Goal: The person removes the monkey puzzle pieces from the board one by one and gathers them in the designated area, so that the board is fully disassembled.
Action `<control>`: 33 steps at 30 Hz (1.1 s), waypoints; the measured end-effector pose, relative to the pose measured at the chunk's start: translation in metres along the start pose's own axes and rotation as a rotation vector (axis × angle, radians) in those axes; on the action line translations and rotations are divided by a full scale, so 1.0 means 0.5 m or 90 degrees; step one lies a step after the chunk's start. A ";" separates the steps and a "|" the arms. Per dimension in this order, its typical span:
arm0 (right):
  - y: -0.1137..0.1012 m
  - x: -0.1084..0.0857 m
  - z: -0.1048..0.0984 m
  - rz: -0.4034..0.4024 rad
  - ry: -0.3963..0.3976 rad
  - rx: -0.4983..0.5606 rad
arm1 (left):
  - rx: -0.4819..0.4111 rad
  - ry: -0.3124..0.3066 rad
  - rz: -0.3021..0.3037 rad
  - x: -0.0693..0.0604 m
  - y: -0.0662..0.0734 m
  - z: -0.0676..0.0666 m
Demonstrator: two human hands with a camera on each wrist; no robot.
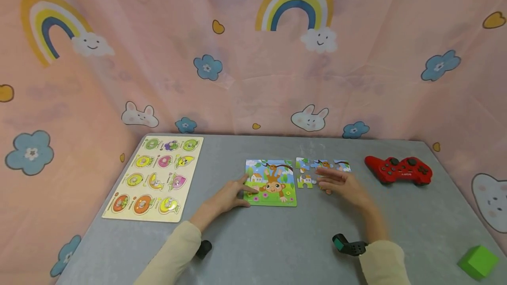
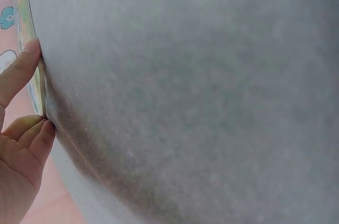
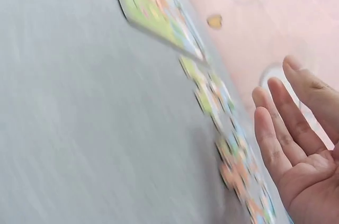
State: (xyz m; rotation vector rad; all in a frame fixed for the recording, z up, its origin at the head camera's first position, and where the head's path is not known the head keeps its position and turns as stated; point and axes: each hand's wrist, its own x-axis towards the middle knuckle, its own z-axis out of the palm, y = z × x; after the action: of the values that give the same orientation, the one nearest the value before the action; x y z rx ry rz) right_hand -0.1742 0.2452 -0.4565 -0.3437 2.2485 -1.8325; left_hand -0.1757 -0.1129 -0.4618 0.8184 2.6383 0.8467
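Note:
A square jigsaw board (image 1: 273, 175) with a monkey picture lies at the middle of the table. My left hand (image 1: 231, 195) holds it at its near left corner, with a finger reaching over the picture. In the left wrist view, the thumb and curled fingertips (image 2: 39, 139) meet the board's thin edge (image 2: 37, 83). Loose jigsaw pieces (image 1: 305, 181) lie right of the board, several of them spread in rows. Over them hovers my right hand (image 1: 342, 186), hiding some. The right wrist view shows its fingers (image 3: 286, 123) apart and fairly straight, gripping nothing.
To the left lies a cream fruit peg board (image 1: 150, 177). A red game controller (image 1: 398, 170) is at the right, with a green block (image 1: 478, 262) near the right front. A pink patterned curtain (image 1: 237, 87) hangs behind the grey table (image 1: 273, 245).

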 end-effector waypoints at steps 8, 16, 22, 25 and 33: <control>-0.005 0.042 0.136 -0.005 0.008 0.058 | 0.001 0.002 0.009 -0.002 0.000 -0.003; -0.017 0.087 0.263 -0.019 -0.031 0.076 | 0.008 -0.008 0.019 -0.004 -0.003 -0.005; -0.019 0.103 0.294 -0.034 -0.008 0.017 | 0.012 -0.006 0.035 0.001 -0.005 -0.001; -0.015 0.104 0.299 -0.044 0.000 -0.017 | 0.012 -0.011 0.055 0.002 -0.009 -0.003; -0.010 0.103 0.313 -0.058 0.024 -0.072 | -0.003 -0.038 0.108 -0.007 -0.037 -0.029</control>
State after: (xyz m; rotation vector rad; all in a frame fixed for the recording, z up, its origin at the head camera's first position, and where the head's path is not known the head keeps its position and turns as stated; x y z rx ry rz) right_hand -0.1738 0.0825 -0.4836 -0.4416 2.4061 -1.7725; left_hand -0.1863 -0.1340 -0.4611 1.0613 2.5416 0.8545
